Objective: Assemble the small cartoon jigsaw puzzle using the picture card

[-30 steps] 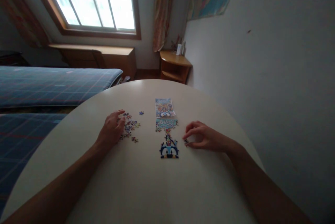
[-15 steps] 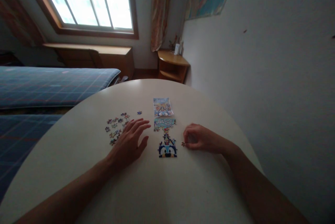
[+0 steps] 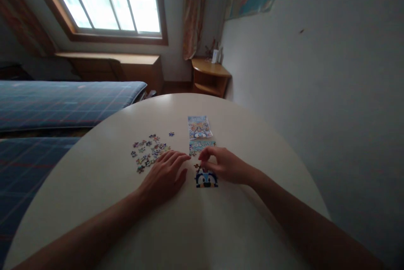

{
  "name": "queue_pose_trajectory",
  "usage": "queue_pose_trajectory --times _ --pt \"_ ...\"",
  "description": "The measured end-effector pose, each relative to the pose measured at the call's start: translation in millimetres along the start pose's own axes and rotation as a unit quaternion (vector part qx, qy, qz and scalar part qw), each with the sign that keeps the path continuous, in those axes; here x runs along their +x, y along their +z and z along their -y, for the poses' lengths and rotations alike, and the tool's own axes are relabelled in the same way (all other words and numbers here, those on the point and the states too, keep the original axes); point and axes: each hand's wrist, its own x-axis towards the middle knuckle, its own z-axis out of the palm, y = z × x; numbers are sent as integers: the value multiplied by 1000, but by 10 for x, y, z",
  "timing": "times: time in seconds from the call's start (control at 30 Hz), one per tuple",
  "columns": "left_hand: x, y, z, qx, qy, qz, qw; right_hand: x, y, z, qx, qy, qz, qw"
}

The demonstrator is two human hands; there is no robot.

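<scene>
My right hand (image 3: 221, 164) pinches a small puzzle piece, mostly hidden by the fingertips, over the middle of a partly joined jigsaw. Below the fingers lies the jigsaw's lower section (image 3: 206, 179), with a blue cartoon dog's face. Its pale blue upper strip with lettering (image 3: 197, 147) is partly covered by that hand. My left hand (image 3: 167, 173) lies open on the table, fingers stretched toward the jigsaw and holding nothing. Loose puzzle pieces (image 3: 148, 152) are spread just beyond and left of it. Behind the strip lies a printed picture sheet (image 3: 200, 127).
One loose blue piece (image 3: 171, 134) sits apart from the pile. The round white table (image 3: 164, 236) stands near a wall on the right. A plaid-covered mattress (image 3: 69, 101) is at the left, and a corner shelf (image 3: 210, 68) stands beyond the table.
My right hand has moved left from beside the jigsaw to above its middle, carrying the piece that lay at its fingertips. My left hand has shifted slightly right, uncovering more loose pieces.
</scene>
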Motion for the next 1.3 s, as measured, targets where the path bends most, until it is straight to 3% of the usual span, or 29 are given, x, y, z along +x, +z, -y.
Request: queue_pose_trajectory --times 0.17,0.63,0.97,1.3 --pt "7 -12 5 -29 17 29 999 7 52 62 -81 -13 -26 996" --pt "-2 -34 27 -83 66 83 991 -14 92 -88 -108 -51 -17 993" --pt "11 -156 -26 -77 86 131 985 -202 -137 -25 -178 -77 38 980" --pt "34 -207 -79 -65 94 172 979 -235 -141 -81 -230 -86 42 969"
